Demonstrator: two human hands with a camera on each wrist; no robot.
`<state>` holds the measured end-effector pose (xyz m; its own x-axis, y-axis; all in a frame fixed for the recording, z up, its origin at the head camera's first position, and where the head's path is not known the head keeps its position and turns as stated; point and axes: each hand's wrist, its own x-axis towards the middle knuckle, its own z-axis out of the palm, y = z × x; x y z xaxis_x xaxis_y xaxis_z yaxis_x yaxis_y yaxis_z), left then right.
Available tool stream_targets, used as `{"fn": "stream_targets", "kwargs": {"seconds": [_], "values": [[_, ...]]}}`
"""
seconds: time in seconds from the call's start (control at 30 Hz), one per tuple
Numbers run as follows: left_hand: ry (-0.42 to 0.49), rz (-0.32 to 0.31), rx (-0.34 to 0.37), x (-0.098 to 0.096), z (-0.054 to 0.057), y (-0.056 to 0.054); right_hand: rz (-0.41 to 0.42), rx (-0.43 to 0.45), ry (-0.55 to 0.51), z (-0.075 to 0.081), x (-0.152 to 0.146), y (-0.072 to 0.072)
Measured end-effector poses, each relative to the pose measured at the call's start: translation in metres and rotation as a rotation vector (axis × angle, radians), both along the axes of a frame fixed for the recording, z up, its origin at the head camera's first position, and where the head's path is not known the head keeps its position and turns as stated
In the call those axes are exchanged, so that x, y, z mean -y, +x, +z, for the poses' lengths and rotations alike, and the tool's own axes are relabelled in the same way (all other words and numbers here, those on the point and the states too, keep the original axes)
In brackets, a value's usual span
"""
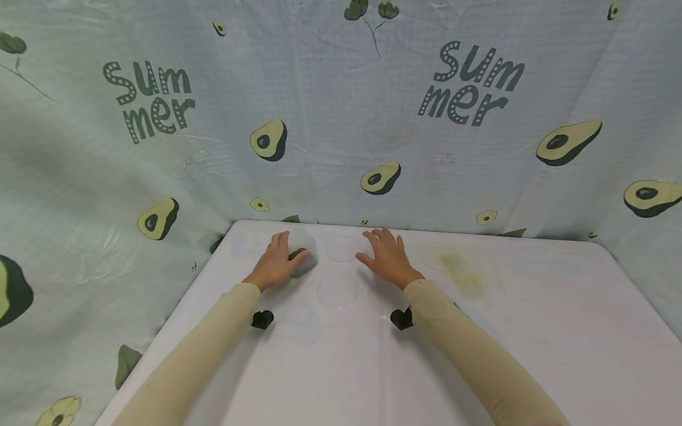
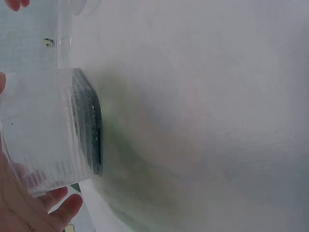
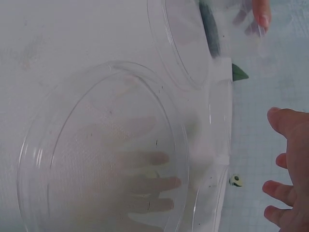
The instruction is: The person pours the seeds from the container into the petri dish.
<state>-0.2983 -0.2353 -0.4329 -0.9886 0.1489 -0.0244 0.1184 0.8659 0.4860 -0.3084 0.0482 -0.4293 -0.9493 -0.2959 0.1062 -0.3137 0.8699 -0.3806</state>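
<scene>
In the head view my left hand (image 1: 274, 260) is at the far left part of the table, gripping a clear plastic container (image 1: 306, 241) from its left side. The left wrist view shows that container's see-through walls and a dark speckled layer (image 2: 88, 128) at the end facing the table. Part of its side is hidden by the hand. My right hand (image 1: 389, 258) hovers with spread fingers and holds nothing. Below it lie clear round plastic discs, one large disc (image 3: 91, 116) showing a reflection of the fingers and another disc (image 3: 181, 43) beyond.
More faint clear discs lie on the white table: one disc (image 1: 343, 249) between the hands, another disc (image 1: 338, 292) nearer. A yellowish stain (image 1: 462, 272) marks the cover at right. A patterned curtain (image 1: 319, 106) hangs behind the table's far edge.
</scene>
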Motion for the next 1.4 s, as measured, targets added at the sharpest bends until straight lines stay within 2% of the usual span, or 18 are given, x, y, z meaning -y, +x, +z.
{"fn": "stream_targets", "kwargs": {"seconds": [0.4,0.57,0.77,1.0,1.4], "values": [[-0.025,0.015,-0.010,0.004,-0.007,0.004,-0.003,0.066,-0.017,-0.008,0.011,-0.009],[-0.025,0.007,-0.016,0.004,-0.004,0.005,0.012,0.059,0.021,-0.010,0.014,-0.014],[-0.034,0.008,-0.007,0.004,-0.001,0.003,0.020,0.090,0.030,-0.011,0.018,-0.019],[-0.046,0.010,0.004,0.004,0.001,0.005,0.021,0.075,0.063,-0.016,0.020,-0.025],[-0.072,-0.002,-0.022,0.002,0.002,0.002,0.032,0.071,0.127,-0.021,0.026,-0.039]]}}
